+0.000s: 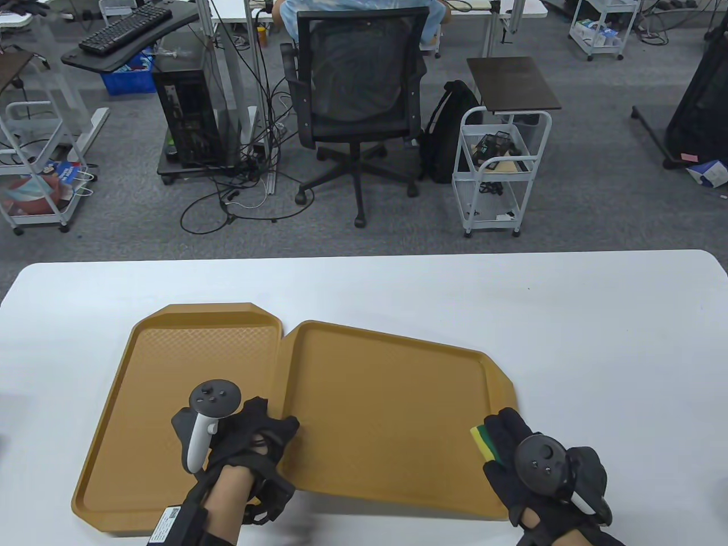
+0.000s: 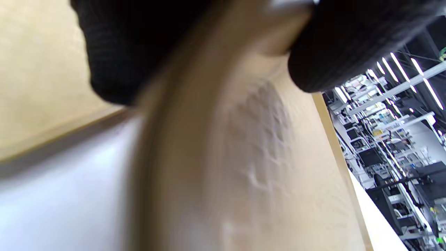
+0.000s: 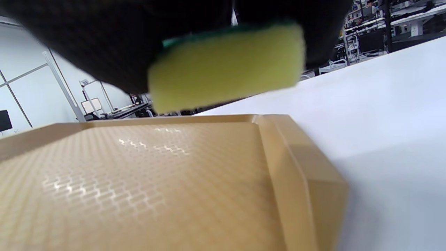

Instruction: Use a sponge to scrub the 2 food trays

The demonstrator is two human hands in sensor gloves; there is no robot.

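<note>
Two tan food trays lie side by side on the white table. The left tray is flat; the right tray overlaps its right rim. My left hand grips the right tray's left rim; in the left wrist view a gloved finger and thumb pinch that rim between them. My right hand holds a yellow and green sponge over the right tray's near right corner. In the right wrist view the sponge hangs just above the tray's textured floor, not touching it.
The white table stretches bare to the right and behind the trays. Beyond its far edge stand a black office chair and a white wire cart. The trays reach close to the table's near edge.
</note>
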